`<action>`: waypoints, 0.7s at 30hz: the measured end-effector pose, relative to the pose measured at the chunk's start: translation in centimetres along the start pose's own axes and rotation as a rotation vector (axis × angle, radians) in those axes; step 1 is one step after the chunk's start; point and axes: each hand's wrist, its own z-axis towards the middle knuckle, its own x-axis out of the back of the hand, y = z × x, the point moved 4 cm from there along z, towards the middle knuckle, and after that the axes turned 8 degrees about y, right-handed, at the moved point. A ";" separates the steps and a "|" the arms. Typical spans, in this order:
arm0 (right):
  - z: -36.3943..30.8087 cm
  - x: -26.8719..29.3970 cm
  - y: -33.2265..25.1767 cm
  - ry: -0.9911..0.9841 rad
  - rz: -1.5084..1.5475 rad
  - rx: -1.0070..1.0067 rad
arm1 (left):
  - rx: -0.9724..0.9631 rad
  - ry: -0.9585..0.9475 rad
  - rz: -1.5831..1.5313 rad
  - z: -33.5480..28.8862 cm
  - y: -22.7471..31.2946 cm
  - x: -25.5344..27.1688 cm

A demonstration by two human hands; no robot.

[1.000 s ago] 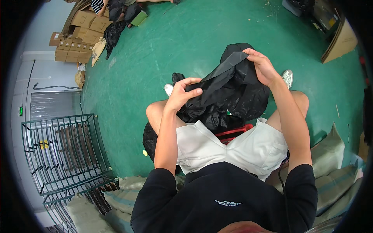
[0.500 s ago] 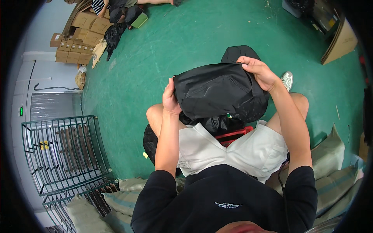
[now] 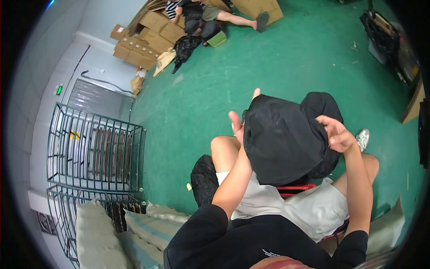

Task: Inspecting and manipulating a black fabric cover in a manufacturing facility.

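A black fabric item (image 3: 284, 139), soft and bag-like, is held up in front of my lap. My left hand (image 3: 238, 127) is at its left side, partly hidden behind the cloth, with the thumb and one finger sticking out; the item rests against it. At the right edge, my right hand (image 3: 339, 136) has loosely bent, parted fingers close to the cloth, and no firm grip shows. Just behind the item lies another rounded black fabric piece (image 3: 323, 107). Something red (image 3: 295, 190), a plastic edge, shows between my thighs under the cloth.
A crumpled black bundle (image 3: 205, 179) lies by my left leg. Green metal racks (image 3: 96, 152) stand left, with woven sacks (image 3: 101, 233) near me. Far off, another person (image 3: 204, 18) sits beside stacked cartons (image 3: 154, 40). Cardboard (image 3: 414, 101) leans at the right.
The black item has been turned and bunched up from a stretched, wide shape. My right hand has loosened from its upper edge, and my left fingers have spread. The view has swung rightward and tilted.
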 end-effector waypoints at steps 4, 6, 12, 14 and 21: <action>-0.2 1.5 -2.4 0.333 0.086 0.501 | 0.090 0.545 0.143 -0.4 0.6 3.8; -0.3 2.5 -2.8 0.455 0.065 0.535 | 0.270 0.642 0.222 -1.2 -1.2 5.3; 0.2 5.1 -2.8 0.692 0.156 0.550 | 0.752 0.660 -0.122 -6.9 -10.9 7.7; -0.5 4.9 -3.7 0.731 0.052 0.600 | 0.720 0.570 -0.181 -8.1 -11.8 8.3; -1.6 3.5 -2.6 0.731 -0.194 0.070 | 0.099 0.533 -0.137 -6.1 -7.2 11.0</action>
